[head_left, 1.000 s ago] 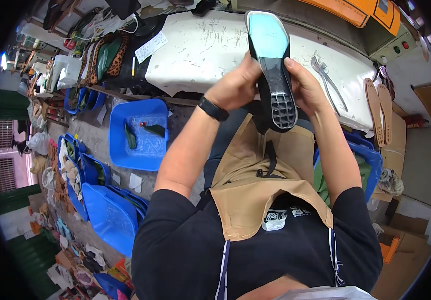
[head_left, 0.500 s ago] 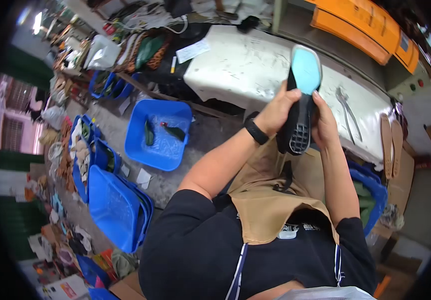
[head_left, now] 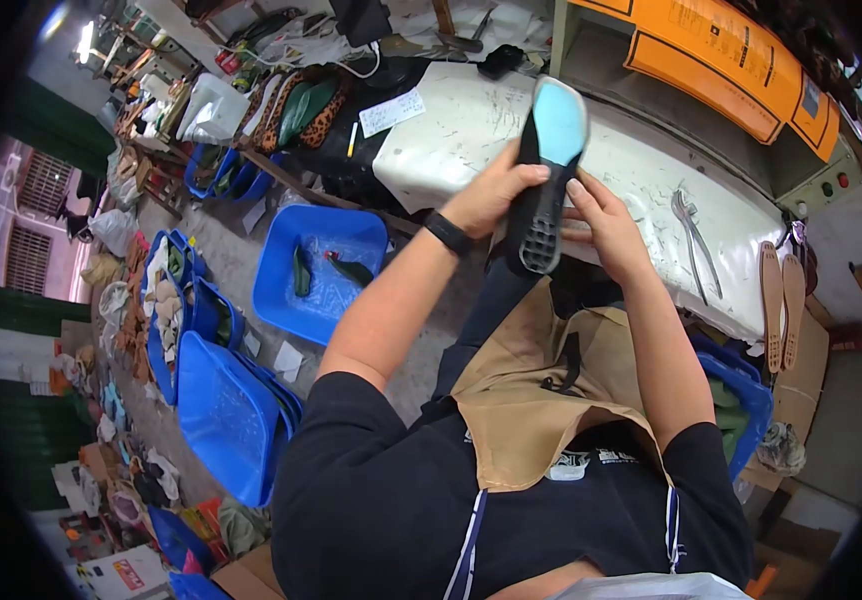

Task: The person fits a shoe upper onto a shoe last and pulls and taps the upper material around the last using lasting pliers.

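A black shoe (head_left: pixel 543 205) is held bottom side up above the edge of the white worktable, its front end pointing away from me. Light blue covers the front of its underside, and a black grid pattern marks the heel end. My left hand (head_left: pixel 501 190) grips the shoe from the left, thumb lying across the underside. On the other side my right hand (head_left: pixel 611 225) has its fingers stretched and apart, the tips at the shoe's right edge. Whether they press on it, I cannot tell. Metal pincers (head_left: pixel 694 240) lie on the table to the right.
Dark pieces lie in a blue tub (head_left: pixel 269 285) at left, near more stacked blue tubs (head_left: pixel 226 420). Brown insoles (head_left: pixel 783 305) hang at the right end of the white worktable (head_left: pixel 431 150). Behind it stands a cabinet with an orange cover (head_left: pixel 701 85). A paper note (head_left: pixel 391 112) lies on top.
The shoe and both hands have moved left. My right hand has loosened from the shoe's side and its fingers have spread; my left hand keeps its grip.
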Motion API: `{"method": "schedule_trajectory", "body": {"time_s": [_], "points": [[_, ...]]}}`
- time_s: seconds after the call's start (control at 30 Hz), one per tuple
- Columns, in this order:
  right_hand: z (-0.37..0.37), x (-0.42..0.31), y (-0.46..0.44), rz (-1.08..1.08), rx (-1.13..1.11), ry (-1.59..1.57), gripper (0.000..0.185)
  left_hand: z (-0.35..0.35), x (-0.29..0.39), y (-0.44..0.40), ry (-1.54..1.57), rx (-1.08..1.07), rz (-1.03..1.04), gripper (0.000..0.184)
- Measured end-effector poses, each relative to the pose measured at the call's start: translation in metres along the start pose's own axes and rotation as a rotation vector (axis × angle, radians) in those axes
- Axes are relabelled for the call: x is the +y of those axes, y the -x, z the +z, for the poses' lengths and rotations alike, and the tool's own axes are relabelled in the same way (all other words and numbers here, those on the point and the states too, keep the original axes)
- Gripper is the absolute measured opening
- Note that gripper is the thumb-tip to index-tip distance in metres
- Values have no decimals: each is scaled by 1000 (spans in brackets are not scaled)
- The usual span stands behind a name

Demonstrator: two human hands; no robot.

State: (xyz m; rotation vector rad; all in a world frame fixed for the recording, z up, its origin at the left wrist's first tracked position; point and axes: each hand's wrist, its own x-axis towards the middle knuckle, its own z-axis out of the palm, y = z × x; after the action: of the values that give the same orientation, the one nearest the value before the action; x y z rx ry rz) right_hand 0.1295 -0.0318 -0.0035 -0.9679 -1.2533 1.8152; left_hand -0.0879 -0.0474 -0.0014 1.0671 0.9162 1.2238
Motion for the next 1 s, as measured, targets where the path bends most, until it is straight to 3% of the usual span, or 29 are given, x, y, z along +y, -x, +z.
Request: {"method": "schedule_trajectory", "body": {"time_s": [0.03,0.1,0.2,0.27,0.4,0.53,0.77,0.83,0.87,0.93,1.0], "points": [[-4,1,-2,-99,57,170,47,-14,7,-6,-9,-10,2,62],[-16,0,-8,-296,176,515,45,-45,25,-17,-337,165,-18,66],[-61,6,-6,-286,275,619,47,-96,47,-25,-494,253,-62,71],[-95,12,-5,-356,392,927,47,-134,43,-33,-703,204,-176,77],[-129,22,-5,-341,436,1009,43,-153,23,-47,-1056,120,-217,78],[-142,36,-11,-375,419,1115,37,-141,51,-49,-1351,82,-249,84],[-139,52,5,-586,409,1260,31,-134,104,-60,-1529,216,-301,60],[-133,55,7,-574,444,1251,30,-127,126,-71,-1479,476,55,40],[-131,52,3,-613,465,1248,30,-120,148,-85,-1488,490,97,40],[-127,54,6,-642,489,1308,28,-103,189,-107,-1264,695,676,23],[-124,50,8,-640,490,1276,27,-80,254,-135,-1223,739,1042,13]]}}
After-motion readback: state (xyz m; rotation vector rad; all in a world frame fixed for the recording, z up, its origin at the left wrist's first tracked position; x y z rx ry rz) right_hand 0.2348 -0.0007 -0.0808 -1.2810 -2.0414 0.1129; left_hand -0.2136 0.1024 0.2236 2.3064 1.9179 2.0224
